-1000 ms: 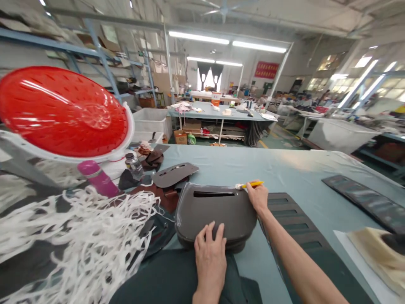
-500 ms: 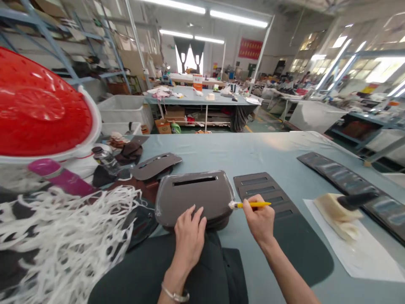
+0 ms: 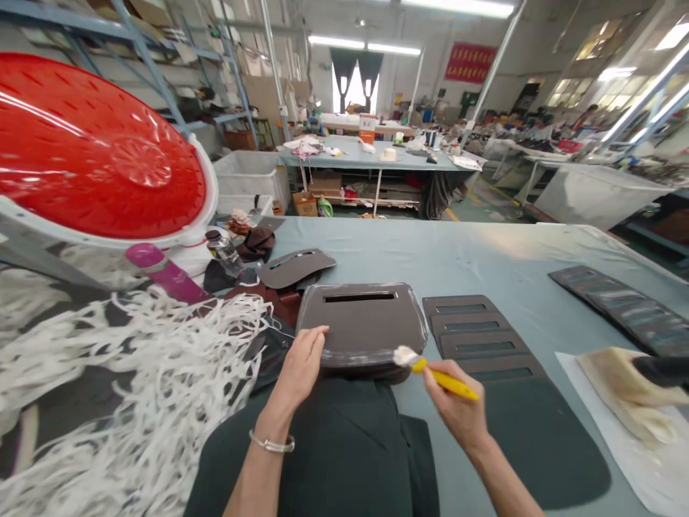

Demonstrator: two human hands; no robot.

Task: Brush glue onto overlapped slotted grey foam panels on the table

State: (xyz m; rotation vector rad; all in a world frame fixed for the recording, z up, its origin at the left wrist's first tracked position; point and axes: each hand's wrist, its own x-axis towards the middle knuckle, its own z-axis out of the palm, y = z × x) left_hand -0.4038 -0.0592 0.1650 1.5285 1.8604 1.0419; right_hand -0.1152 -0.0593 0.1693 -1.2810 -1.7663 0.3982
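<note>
Two grips work at the near edge of the worktop [image 3: 484, 240]. The right grip [image 3: 455, 411] is pressed together, pinching the yellow handle of a small brush [image 3: 444, 380], and the brush's white bristles sit at the near rim of a dark brown curved panel [image 3: 363, 323]. The left grip [image 3: 298, 362] lies open, its fingers [image 3: 317, 332] spread on the panel's lower left edge. The panel lies flat at 12 o'clock from the person's lap [image 3: 334, 452], with a slot across its upper part and a wet-looking shine around its rim.

Just beside it at 3 o'clock lies a slotted dark sheet [image 3: 474, 334]. A long slotted strip [image 3: 619, 309] lies farther off at 2 o'clock, and a pale sponge block [image 3: 619, 380] sits on white paper [image 3: 662, 467] at 4 o'clock. A smaller slotted brown piece [image 3: 296, 267] lies at 10 o'clock. A pink flask [image 3: 161, 273], a red plastic basket [image 3: 91, 143] and a heap of white strips [image 3: 123, 388] lie at 9 o'clock.
</note>
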